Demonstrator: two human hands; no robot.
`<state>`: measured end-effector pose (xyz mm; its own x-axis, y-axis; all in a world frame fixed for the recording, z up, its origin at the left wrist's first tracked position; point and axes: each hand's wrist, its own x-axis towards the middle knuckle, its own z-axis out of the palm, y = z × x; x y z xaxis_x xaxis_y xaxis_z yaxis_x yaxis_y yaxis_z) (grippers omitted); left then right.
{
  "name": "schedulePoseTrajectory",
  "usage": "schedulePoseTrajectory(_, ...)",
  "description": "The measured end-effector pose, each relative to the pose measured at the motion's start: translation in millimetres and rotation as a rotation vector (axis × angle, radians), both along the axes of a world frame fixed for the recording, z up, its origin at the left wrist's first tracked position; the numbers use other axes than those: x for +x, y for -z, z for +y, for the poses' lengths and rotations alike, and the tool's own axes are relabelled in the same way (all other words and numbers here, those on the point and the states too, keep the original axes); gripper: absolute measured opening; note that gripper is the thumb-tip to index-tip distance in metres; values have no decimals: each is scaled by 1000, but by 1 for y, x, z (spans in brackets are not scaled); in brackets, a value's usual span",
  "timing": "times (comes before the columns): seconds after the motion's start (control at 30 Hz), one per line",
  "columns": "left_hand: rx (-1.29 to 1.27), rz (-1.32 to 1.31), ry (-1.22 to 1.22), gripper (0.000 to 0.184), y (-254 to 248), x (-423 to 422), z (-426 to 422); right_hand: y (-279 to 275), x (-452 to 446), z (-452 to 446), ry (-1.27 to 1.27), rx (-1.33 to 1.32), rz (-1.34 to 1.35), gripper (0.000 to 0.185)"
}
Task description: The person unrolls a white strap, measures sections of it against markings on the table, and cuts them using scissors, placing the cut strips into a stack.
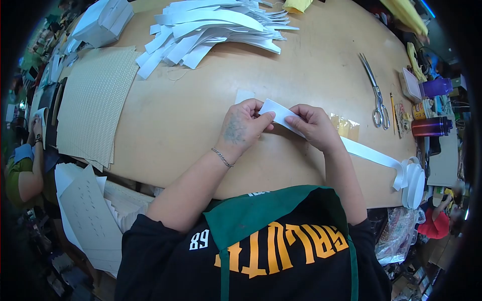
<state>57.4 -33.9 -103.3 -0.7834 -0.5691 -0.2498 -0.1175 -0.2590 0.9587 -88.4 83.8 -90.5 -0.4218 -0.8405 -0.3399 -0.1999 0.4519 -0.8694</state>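
A white strip is pinched between both hands above the middle of the table. My left hand grips its left end between thumb and fingers. Toward its right part, my right hand holds the same strip, thumb on top. A long white band runs from beneath my right forearm to a loose coil at the table's right edge. Behind my left hand lies a small pale piece. A clear plastic piece with a yellowish tint lies just right of my right hand.
A pile of white strips covers the back of the table. Textured sheets lie at the left. Scissors, a pencil and a dark red tumbler are at the right. Other people show at both sides.
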Motion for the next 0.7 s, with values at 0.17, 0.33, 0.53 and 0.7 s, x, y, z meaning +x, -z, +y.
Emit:
schedulePoseTrajectory(0.17, 38, 11, -18, 15, 2, -1, 2, 1, -1, 2, -3, 5, -17, 19)
schedulePoseTrajectory(0.33, 48, 14, -24, 16, 3, 0, 3, 4, -2, 3, 22, 23, -44, 19)
schedulePoseTrajectory(0.53, 31, 10, -16, 19, 3, 0, 3, 5, -4, 4, 11, 29, -50, 20)
schedulePoseTrajectory(0.7, 30, 11, -29, 19, 4, 0, 3, -7, 2, 1, 58, 45, -34, 20)
